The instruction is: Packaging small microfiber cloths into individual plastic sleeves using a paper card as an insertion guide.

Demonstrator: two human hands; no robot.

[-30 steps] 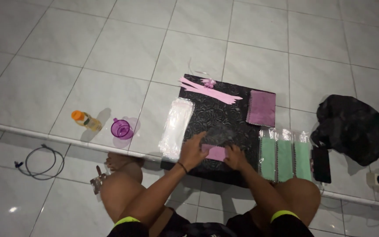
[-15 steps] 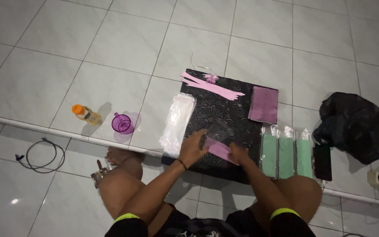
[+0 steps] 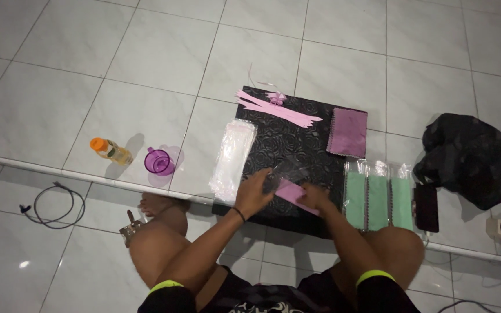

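Note:
I sit on a tiled floor with a black embossed board (image 3: pixel 285 139) before my knees. My left hand (image 3: pixel 254 194) pinches the edge of a clear plastic sleeve (image 3: pixel 285 172) lying on the board. My right hand (image 3: pixel 314 198) holds a small pink notebook (image 3: pixel 293 192) at the mouth of that sleeve. A stack of clear sleeves (image 3: pixel 232 152) lies at the board's left edge. Pink ribbon strips with a small bow (image 3: pixel 276 108) lie across the board's far edge. A purple spiral notebook (image 3: pixel 348 132) rests on its far right corner.
Three green notebooks in clear sleeves (image 3: pixel 377 194) lie right of the board, next to a dark phone (image 3: pixel 425 207). A black bag (image 3: pixel 469 156) sits far right. A purple cup (image 3: pixel 159 161), an orange-capped bottle (image 3: pixel 110 151), a white pipe (image 3: pixel 59 173) and a cable (image 3: pixel 53 204) are left.
My hands have shifted slightly on the board, and the pink notebook now sits further against the clear sleeve. The view has tilted a little.

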